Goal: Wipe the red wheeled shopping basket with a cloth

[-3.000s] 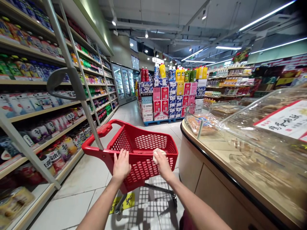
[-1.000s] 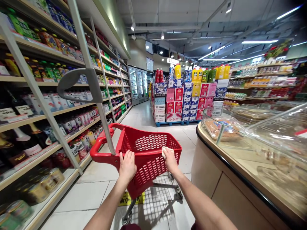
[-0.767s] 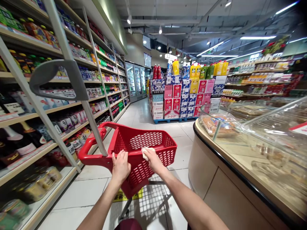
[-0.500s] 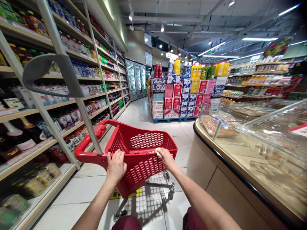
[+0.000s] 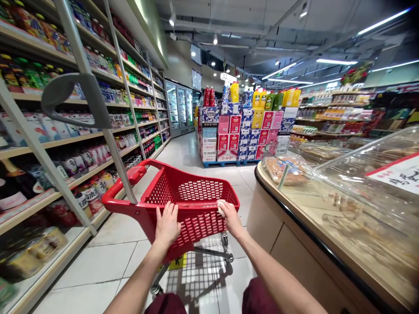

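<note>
Red cart [image 5: 196, 210] stands on tiled floor, between drink shelves [image 5: 77, 179] and curved counter [image 5: 265, 218]. Left hand [image 5: 168, 224] lies on near rim, fingers almost straight, small gaps between them; whether they grip rim, I cannot tell. Right hand [image 5: 231, 218], near front end of same rim, has fingers closed around white cloth [image 5: 221, 208]. Cloth is at rim. Grey pole [image 5: 114, 150] rises beside cart handle [image 5: 134, 176].

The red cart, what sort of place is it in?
It looks like a supermarket. There are long shelves lined with bottles, a big stack of boxes in the aisle, and the red cart itself is a shopping cart.
</note>
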Available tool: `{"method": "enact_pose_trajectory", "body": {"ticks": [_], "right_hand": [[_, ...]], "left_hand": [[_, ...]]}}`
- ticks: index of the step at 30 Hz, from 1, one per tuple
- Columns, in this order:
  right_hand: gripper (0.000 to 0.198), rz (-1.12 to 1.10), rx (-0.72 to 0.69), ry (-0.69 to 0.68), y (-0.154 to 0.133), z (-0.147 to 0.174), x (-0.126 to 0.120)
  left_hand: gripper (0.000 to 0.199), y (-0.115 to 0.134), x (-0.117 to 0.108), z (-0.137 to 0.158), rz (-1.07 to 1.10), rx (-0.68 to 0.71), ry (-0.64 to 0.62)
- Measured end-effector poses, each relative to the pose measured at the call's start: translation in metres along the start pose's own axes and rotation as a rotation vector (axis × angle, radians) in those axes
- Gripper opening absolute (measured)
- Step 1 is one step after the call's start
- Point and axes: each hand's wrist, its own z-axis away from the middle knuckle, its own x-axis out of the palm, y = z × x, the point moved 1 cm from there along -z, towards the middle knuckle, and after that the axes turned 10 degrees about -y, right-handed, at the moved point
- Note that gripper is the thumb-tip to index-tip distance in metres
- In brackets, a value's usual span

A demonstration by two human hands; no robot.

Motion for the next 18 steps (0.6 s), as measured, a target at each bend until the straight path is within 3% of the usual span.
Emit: {"method": "enact_pose_trajectory", "body": {"ticks": [4,9,14,16,18], "right_hand": [[0.048,0.015,0.149,0.056,0.007,0.001,0.000],[0.046,-0.049,-0.118,-0.034,-0.007,0.001,0.016],[0.043,-0.004,0.103,0.228,0.018,0.019,0.011],[0.045,0.001,0.072,0.230,0.011,0.022,0.024],[0.045,-0.016,-0.064,0.150,-0.010,0.016,0.042]], "left_hand": [[0.050,-0.002,-0.001,-0.001,0.025,0.001,0.001],[0.049,0.000,0.001,-0.001,0.051,-0.019,0.030],[0.049,0.002,0.006,0.000,0.065,-0.013,0.043],[0.049,0.004,0.006,0.000,0.062,-0.015,0.046],[0.049,0.005,0.006,0.000,0.060,-0.010,0.043]]}}
